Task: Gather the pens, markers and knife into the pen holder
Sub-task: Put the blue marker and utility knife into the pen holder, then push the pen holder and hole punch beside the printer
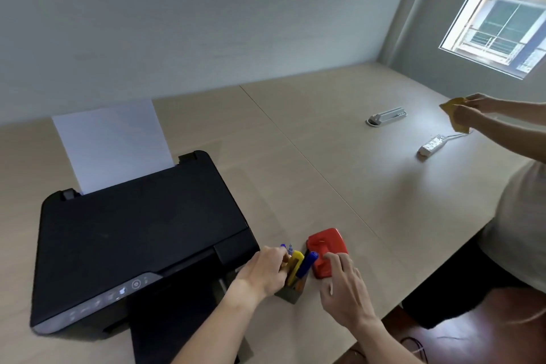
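your left hand (267, 270) fingers curled at yellow knife (295, 267) in pen holder (291, 294), grip unclear. right hand (344, 289) open, fingertips touching red hole punch (326, 247).

Black printer (141, 233), white paper (109, 142) upright at its far end. Pale wood-tone table (325, 156). Grey pen holder (291, 294) near edge: yellow knife (295, 266), blue marker (307, 264), blue-capped pens (286, 248). Red hole punch (326, 248) just right. Far right: yellow cloth (455, 115), white power strip (432, 145).

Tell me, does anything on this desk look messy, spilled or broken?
Nothing stands out. The yellow knife and blue marker lean in the pen holder, the red hole punch sits upright beside it, and paper stands straight in the printer.
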{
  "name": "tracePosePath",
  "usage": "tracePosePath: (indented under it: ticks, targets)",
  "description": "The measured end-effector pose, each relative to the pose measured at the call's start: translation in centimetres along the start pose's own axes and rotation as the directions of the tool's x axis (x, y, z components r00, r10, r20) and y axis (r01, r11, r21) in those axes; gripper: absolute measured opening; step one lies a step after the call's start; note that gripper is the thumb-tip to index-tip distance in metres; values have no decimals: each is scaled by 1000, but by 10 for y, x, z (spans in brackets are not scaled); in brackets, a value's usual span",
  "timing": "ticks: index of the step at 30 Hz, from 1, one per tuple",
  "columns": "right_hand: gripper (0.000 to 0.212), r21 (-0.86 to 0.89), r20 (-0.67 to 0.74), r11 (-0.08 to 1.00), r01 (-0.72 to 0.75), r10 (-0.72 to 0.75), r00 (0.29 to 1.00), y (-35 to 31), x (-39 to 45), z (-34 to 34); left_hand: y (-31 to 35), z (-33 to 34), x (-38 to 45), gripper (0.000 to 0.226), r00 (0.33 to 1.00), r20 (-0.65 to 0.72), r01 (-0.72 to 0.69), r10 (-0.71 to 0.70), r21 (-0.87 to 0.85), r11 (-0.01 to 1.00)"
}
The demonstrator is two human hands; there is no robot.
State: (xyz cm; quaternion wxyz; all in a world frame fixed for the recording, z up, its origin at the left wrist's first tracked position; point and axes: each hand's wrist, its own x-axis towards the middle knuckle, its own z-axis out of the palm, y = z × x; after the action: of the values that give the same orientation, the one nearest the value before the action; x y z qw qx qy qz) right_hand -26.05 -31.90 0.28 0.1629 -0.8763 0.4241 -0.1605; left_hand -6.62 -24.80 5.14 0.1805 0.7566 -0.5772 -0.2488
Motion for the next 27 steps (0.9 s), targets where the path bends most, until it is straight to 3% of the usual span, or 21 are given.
tracePosePath:
  ticks: [5, 10, 12, 14, 16, 18, 21, 25, 27]
  targets:
    - [45, 0, -27, 999, -34, 34, 999, 2, -1, 7, -6, 17, -14, 38, 998, 47, -49, 44, 98, 994]
    - [43, -13, -29, 997, -76, 76, 997, 6, -4, 13, -3, 29, -22, 26, 998, 10, -57, 57, 287, 956]
    - [41, -46, -45, 991, -128, 126, 991, 14, -2, 13, 3, 33, -24, 21, 989, 47, -145, 138, 423, 895]
    - [42, -102, -64, 978, -181, 175, 982, 25, 4, 12, 7, 35, -25, 13, 962, 181, -271, 204, 553, 788]
    - [47, -153, -58, 969, -195, 188, 980, 36, 10, 11, 10, 37, -22, 4, 928, 324, -354, 183, 618, 702]
    - [49, -194, -38, 968, -159, 154, 987, 47, 16, 9, 13, 38, -16, 3, 920, 349, -376, 177, 659, 652]
    - [54, -208, 12, 974, -93, 98, 995, 62, 22, 7, 21, 35, -4, 12, 904, 376, -413, 204, 643, 645]
    - [51, -143, 97, 987, -66, 81, 992, 75, 26, 11, 25, 28, 18, 19, 918, 344, -371, 197, 573, 731]
    - [61, -82, 87, 995, -50, 58, 995, 84, 32, 18, 25, 23, 29, 20, 927, 321, -350, 192, 562, 750]
